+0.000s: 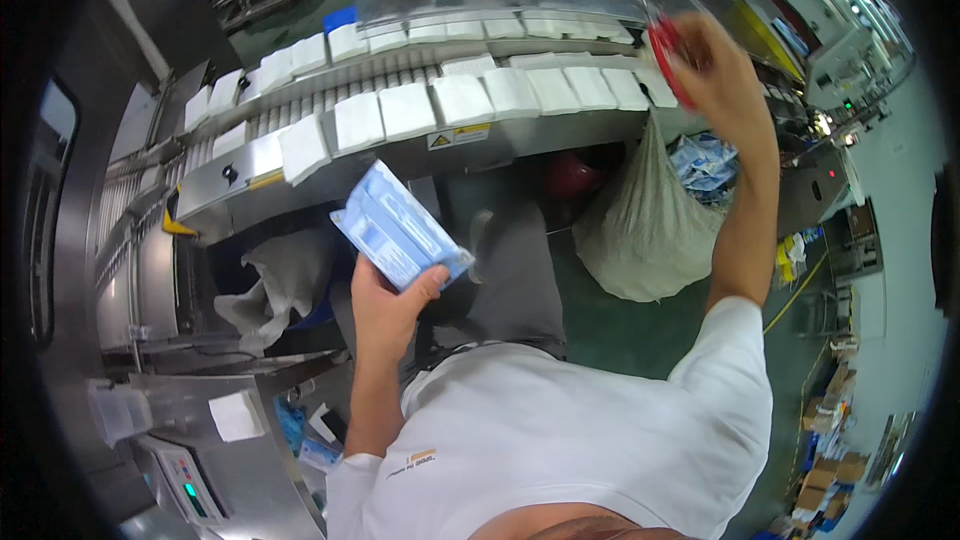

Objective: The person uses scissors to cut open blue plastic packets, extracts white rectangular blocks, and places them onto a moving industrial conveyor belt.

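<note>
My left hand [390,300] is closed round the lower end of a blue-and-white soft plastic pack [395,230], held tilted in front of the conveyor. Up at the right, my right hand [715,70] grips a red-handled tool [668,60], partly smeared by motion. A thin metal length seems to run from it toward the top of the view; its exact kind I cannot make out. That hand is over the right part of the conveyor, where folded white wipe stacks [460,100] lie in a row along the near edge.
Behind the near row, a second row of white stacks [300,55] lines the roller conveyor [290,110]. A large pale sack [650,230] hangs below at the right, beside crumpled blue wrappers [705,165]. At lower left stands a scale [185,480]; cartons [820,410] line the right wall.
</note>
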A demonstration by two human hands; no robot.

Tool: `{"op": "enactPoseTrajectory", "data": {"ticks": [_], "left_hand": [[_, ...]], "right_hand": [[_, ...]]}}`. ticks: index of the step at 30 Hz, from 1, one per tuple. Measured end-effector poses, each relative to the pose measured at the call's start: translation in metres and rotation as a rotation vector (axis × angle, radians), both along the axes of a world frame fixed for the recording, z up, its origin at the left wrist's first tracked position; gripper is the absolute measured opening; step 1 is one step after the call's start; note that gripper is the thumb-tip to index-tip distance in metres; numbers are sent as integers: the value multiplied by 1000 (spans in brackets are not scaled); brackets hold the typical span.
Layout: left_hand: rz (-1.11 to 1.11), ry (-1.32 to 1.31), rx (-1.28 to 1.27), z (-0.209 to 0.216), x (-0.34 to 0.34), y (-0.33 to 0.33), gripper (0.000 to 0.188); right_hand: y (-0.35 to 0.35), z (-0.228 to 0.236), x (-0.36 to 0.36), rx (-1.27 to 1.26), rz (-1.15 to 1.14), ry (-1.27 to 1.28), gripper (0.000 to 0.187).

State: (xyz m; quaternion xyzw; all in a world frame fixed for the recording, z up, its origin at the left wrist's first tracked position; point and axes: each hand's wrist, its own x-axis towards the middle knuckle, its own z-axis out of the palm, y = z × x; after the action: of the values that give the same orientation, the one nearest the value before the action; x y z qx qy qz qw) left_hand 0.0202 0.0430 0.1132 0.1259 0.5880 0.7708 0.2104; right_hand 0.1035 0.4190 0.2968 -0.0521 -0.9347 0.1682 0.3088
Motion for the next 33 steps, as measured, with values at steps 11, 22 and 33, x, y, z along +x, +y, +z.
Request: {"op": "enactPoseTrajectory", "data": {"ticks": [11, 22, 33], "left_hand": [[-218, -108, -14, -3, 23, 18, 61], [-357, -435, 183, -4, -2, 19, 50], [49, 215, 82, -48, 2, 19, 66]], "right_hand": [[148, 11, -165, 563, -100, -231, 44], [-132, -122, -21, 417, 896, 174, 33], [-124, -129, -1, -137, 721, -13, 15]]}}
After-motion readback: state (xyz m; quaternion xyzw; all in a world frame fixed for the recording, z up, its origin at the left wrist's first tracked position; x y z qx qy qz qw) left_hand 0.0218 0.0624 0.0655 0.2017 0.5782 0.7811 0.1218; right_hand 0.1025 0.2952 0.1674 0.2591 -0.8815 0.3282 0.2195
